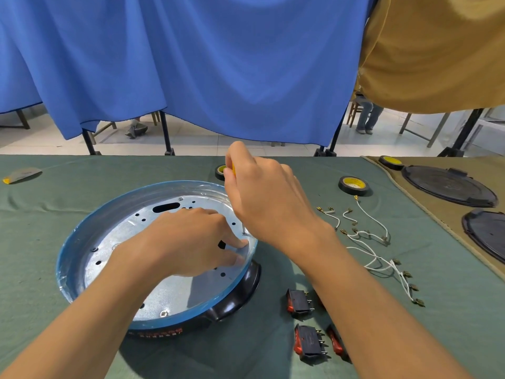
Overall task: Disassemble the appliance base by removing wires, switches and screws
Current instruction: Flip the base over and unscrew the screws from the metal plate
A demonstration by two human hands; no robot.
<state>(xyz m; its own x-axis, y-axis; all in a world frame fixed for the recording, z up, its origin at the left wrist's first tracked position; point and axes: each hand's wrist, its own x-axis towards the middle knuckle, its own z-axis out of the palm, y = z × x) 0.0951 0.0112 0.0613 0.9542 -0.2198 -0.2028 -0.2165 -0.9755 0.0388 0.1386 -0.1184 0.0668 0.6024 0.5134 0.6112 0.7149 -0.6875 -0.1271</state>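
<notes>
The round appliance base [82,239], blue-rimmed with a silver metal plate inside and a black plastic underside, lies on the green cloth. My right hand [265,195] grips a yellow-handled screwdriver [232,168] held upright; its thin shaft [243,228] meets the plate near the right rim. My left hand [191,239] rests inside the base, fingertips pressing the plate beside the shaft's tip. A screw [163,313] sits in the plate near the front rim. Loose white wires [371,242] with brass terminals lie to the right. Red-and-black rocker switches [299,303] lie at the front right.
Rolls of black tape [353,185] sit behind the wires and behind my right hand. Black round covers [448,186] lie on a tan cloth at the far right. A grey-and-yellow packet [21,175] lies at the far left. Blue curtains hang behind the table.
</notes>
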